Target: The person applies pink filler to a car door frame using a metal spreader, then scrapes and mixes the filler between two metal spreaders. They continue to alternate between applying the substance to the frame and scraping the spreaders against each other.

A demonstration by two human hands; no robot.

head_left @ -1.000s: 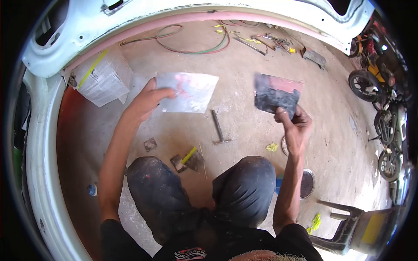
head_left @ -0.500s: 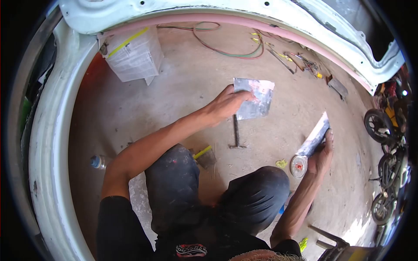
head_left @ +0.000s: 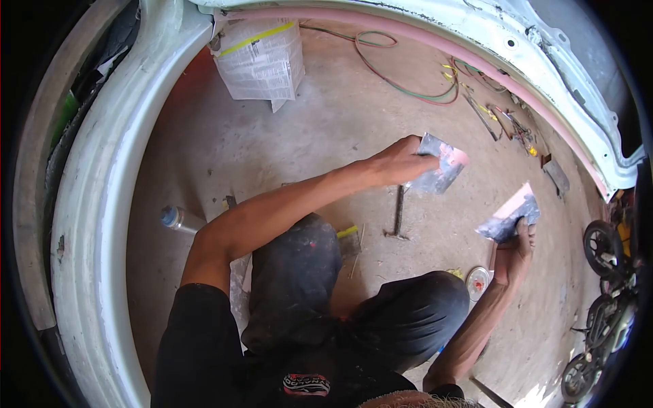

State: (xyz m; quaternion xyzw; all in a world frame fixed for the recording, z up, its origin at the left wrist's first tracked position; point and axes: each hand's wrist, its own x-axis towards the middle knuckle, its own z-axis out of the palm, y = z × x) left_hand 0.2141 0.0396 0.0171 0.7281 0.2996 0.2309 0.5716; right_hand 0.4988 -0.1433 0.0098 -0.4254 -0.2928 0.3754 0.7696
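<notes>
My left hand [head_left: 403,162] is closed on a squarish grey putty spreader [head_left: 435,178], its thumb lying across the face. Pink filler is smeared over part of that sheet. To the right and lower, my right hand [head_left: 515,255] grips a second putty spreader [head_left: 509,216], held tilted, with pale pink filler along its upper part. The two spreaders are apart. Under the left one, a hammer [head_left: 398,216] lies on the floor, its upper end hidden. A round tin [head_left: 478,280] with a red spot on top is just left of my right wrist.
A pale car body frame [head_left: 95,224] curves along the left and across the top. A paper-covered box [head_left: 262,64] stands at the upper left. A bottle [head_left: 182,219] lies by my left elbow. Hoses [head_left: 408,88], tools [head_left: 507,126] and motorcycles [head_left: 598,313] are farther off.
The whole view has shifted. My left hand has carried its spreader rightward, closer to the other. The right spreader has risen clear of the tin and turned, showing more of its face.
</notes>
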